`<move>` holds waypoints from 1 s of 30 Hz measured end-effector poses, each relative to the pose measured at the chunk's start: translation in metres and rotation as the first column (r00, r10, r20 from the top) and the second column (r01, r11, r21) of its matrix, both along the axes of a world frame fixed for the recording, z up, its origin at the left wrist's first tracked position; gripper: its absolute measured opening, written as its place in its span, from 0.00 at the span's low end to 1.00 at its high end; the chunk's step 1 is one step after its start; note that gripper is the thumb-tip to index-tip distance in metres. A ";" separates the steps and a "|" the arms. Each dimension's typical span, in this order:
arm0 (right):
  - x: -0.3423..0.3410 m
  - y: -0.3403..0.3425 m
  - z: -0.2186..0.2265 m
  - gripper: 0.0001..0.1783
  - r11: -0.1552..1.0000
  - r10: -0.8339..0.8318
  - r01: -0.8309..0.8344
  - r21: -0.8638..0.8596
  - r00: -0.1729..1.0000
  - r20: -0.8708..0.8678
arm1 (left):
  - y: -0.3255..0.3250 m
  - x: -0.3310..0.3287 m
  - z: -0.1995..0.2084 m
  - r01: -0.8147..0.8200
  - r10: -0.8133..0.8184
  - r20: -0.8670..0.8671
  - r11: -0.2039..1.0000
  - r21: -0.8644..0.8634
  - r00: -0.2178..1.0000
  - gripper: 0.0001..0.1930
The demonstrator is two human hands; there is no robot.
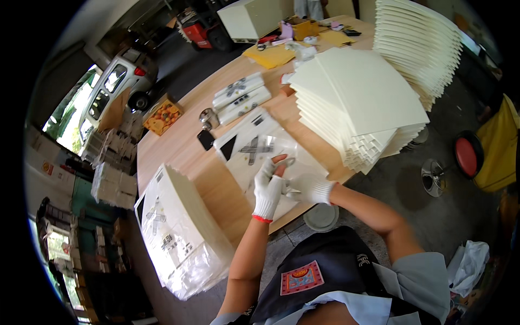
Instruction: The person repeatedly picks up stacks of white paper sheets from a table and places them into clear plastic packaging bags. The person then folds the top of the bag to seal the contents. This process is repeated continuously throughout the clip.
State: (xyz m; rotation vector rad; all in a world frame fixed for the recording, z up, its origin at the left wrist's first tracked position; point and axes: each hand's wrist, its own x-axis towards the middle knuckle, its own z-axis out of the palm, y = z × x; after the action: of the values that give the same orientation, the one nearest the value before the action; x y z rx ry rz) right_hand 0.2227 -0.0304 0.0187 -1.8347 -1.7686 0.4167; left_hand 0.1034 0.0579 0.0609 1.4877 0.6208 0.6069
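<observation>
My left hand (267,188), in a white glove with a red cuff, is over a stack of printed clear plastic bags (253,130). Bare fingertips poke out of this glove, stretched out and apart. Close against it, my right hand (312,189) wears a white glove too; its fingers are curled in toward the left palm, and what they pinch is too small to make out. Left of the hands stands a pile of cream boards in printed clear bags (179,233). To the right rises a fanned stack of bare cream boards (357,92).
Rolled plastic bags (242,97), a metal cup (208,118) and a black object (206,140) lie beyond the bags on the wooden table (179,146). Another tall board stack (414,49) stands far right. A red-seated stool (468,155) is at right; a fruit-printed carton (163,115) sits far left.
</observation>
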 end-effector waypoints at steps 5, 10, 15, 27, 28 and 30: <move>0.057 -0.077 0.080 0.19 0.828 -0.517 0.298 0.475 0.733 0.442 | 0.003 0.015 -0.017 -0.009 0.012 0.081 0.999 -0.033 0.997 0.10; 0.111 -0.084 0.069 0.14 0.818 -0.547 0.495 0.293 0.514 0.661 | -0.005 0.053 -0.020 0.206 -0.208 0.046 0.978 0.035 0.977 0.12; 0.127 -0.092 0.080 0.10 0.853 -0.523 0.344 0.394 0.559 0.644 | -0.013 0.083 -0.007 0.453 -0.448 0.084 0.891 -0.046 0.890 0.20; 0.067 -0.173 0.090 0.29 0.649 -0.758 0.761 -0.030 0.642 -0.113 | 0.067 0.017 0.018 0.392 -0.426 -0.144 0.895 -0.214 0.893 0.11; 0.077 -0.164 0.057 0.28 0.759 -0.555 0.650 -0.012 0.638 -0.533 | 0.067 0.013 0.025 0.404 -0.437 -0.175 0.894 -0.193 0.882 0.10; 0.074 -0.146 0.035 0.27 0.887 -0.170 0.450 0.106 0.530 -0.831 | 0.037 0.014 0.047 0.399 -0.373 -0.288 0.916 0.035 0.882 0.10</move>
State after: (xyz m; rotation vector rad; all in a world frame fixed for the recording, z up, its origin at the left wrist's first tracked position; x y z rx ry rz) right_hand 0.2964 -0.1761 0.0538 -1.3383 -0.7746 0.6520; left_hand 0.1174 0.0951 0.1075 1.7435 0.4893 0.1166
